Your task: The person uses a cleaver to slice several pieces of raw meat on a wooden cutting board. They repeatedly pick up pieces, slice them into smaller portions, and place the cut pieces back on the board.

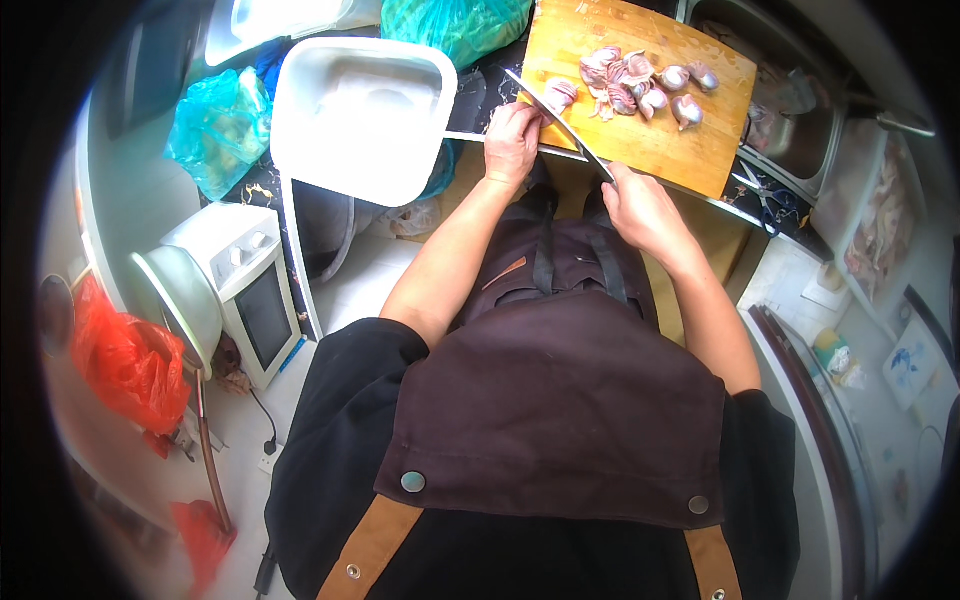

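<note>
My right hand is closed round the handle of a kitchen knife. Its blade slants up and left across the near left corner of a wooden cutting board. Just left of the blade, my left hand has its fingers curled together at the board's edge; what they pinch, if anything, is hidden. One purplish-white fleshy piece lies just beyond the blade, close to my left fingertips. Several similar pieces, perhaps gizzards, are heaped and scattered over the middle of the board.
Left of the board stands a white plastic basin, with a teal bag beside it and a green bag behind. Scissors lie right of the board, near a metal sink. A white microwave sits lower left.
</note>
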Tool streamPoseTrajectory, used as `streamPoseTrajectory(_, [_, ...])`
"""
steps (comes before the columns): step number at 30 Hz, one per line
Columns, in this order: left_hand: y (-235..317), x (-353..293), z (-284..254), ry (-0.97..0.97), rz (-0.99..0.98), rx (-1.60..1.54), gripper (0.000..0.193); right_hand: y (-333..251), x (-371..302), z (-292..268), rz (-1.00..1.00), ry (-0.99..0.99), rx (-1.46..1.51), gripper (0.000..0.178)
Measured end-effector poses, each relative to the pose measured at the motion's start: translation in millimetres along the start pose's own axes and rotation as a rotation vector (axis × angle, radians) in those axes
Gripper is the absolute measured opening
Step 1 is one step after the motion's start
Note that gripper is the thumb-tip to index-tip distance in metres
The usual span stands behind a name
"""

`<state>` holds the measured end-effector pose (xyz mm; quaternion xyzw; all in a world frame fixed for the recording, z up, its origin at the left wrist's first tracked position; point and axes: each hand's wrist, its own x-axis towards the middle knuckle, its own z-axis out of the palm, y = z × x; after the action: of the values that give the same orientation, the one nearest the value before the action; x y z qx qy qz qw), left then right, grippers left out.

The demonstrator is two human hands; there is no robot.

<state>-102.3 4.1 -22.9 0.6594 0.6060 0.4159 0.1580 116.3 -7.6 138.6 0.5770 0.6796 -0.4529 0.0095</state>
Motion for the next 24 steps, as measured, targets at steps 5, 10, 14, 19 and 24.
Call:
streamPoseTrajectory(5, [-1, 2, -2, -0.038, 0.022, 0.007, 0.015, -1, 28, 17, -0.049, 0.011, -0.015, 0.021])
streamPoseTrajectory(10, [-5, 2, -4, -0.054, 0.001, -0.002, 0.015, 4, 32, 18, -0.028, 0.006, -0.031, 0.021])
streamPoseTrajectory(14, [-11, 2, 1, -0.047, 0.001, 0.027, 0.017, -1, 9, 25, 0.032, 0.028, -0.096, 0.017])
streamPoseTrajectory(19, [-7, 4, 2, -0.026, -0.006, 0.001, 0.018, -23, 32, 39, 0.027, 0.033, -0.101, 0.019])
streamPoseTrajectory(24, [-8, 1, 2, -0.029, 0.003, 0.010, 0.015, -13, -6, 35, 0.105, 0.004, -0.100, 0.017])
